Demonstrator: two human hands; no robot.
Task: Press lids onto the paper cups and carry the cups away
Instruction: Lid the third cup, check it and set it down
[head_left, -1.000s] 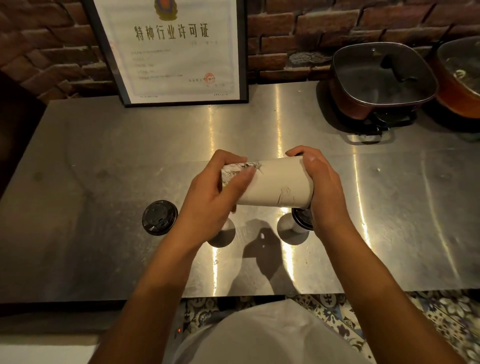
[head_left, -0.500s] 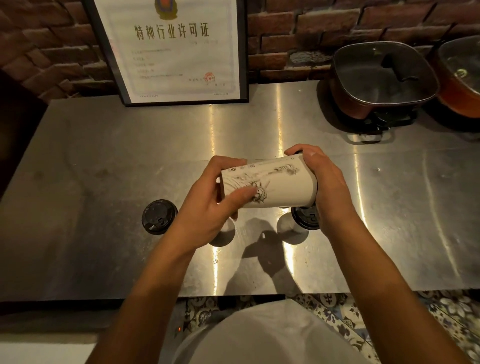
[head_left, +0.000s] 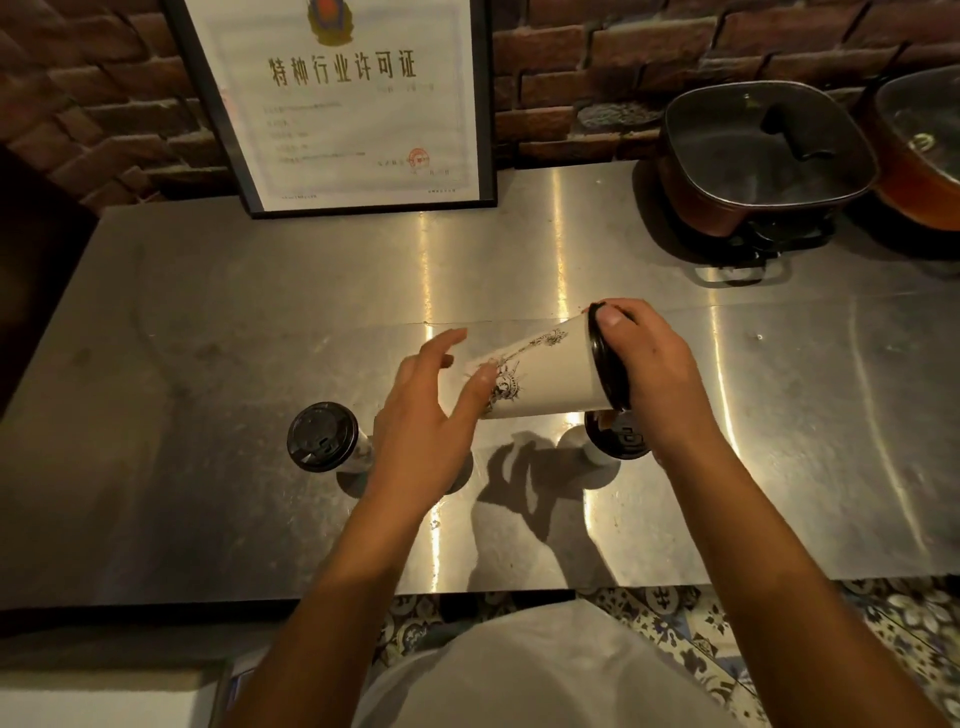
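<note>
A white paper cup (head_left: 540, 376) with a printed drawing lies sideways in the air above the steel counter (head_left: 208, 322). A black lid (head_left: 608, 358) sits on its right end. My right hand (head_left: 654, 374) grips that lidded end. My left hand (head_left: 431, 415) has its fingers spread, and its thumb touches the cup's narrow end. A lidded cup (head_left: 324, 437) stands upright on the counter at the left. Another lidded cup (head_left: 618, 440) stands under my right hand, partly hidden. A third cup's base may be hidden behind my left hand.
A framed certificate (head_left: 353, 104) leans on the brick wall at the back. Two glass-lidded electric pots (head_left: 763, 156) (head_left: 924, 150) stand at the back right. The counter's front edge (head_left: 467, 592) lies close to my body, with patterned floor tiles below.
My left hand has loosened from a full grip on the cup's base to spread fingers. The cup has turned and tilted, and its black lid now shows under my right hand.
</note>
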